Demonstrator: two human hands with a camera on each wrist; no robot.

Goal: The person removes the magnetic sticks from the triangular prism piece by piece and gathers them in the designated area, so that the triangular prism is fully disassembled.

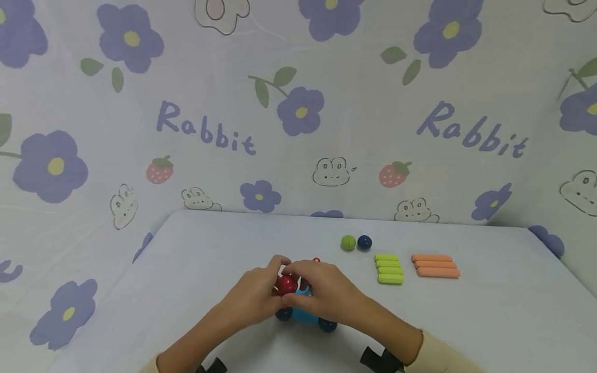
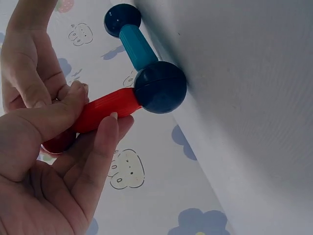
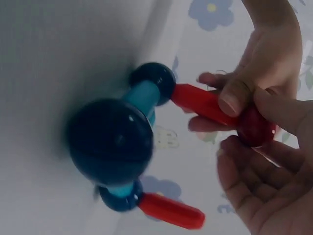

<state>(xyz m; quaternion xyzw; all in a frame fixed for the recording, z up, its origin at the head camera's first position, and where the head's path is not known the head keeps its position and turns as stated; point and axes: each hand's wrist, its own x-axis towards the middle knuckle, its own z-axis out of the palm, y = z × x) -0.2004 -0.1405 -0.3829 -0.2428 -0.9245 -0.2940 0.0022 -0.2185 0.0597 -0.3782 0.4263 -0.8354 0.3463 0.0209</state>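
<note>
My left hand (image 1: 252,295) pinches a red rod (image 2: 110,108) between thumb and fingers, well seen in the left wrist view. The rod rises from a navy ball (image 2: 160,87) at one corner of a low frame. At its upper end sits a dark red ball (image 3: 256,126), which the thumb and fingers of my right hand (image 1: 333,290) hold. Blue rods (image 2: 138,48) link the frame's navy balls, one of which (image 3: 111,142) looms close in the right wrist view. A second red rod (image 3: 173,210) stands up from another corner, its end bare.
Farther back on the white table (image 1: 210,248) lie a green ball (image 1: 348,242) and a navy ball (image 1: 365,242). To the right are a row of yellow-green rods (image 1: 389,269) and a row of orange rods (image 1: 435,266). A printed cloth (image 1: 289,155) hangs behind.
</note>
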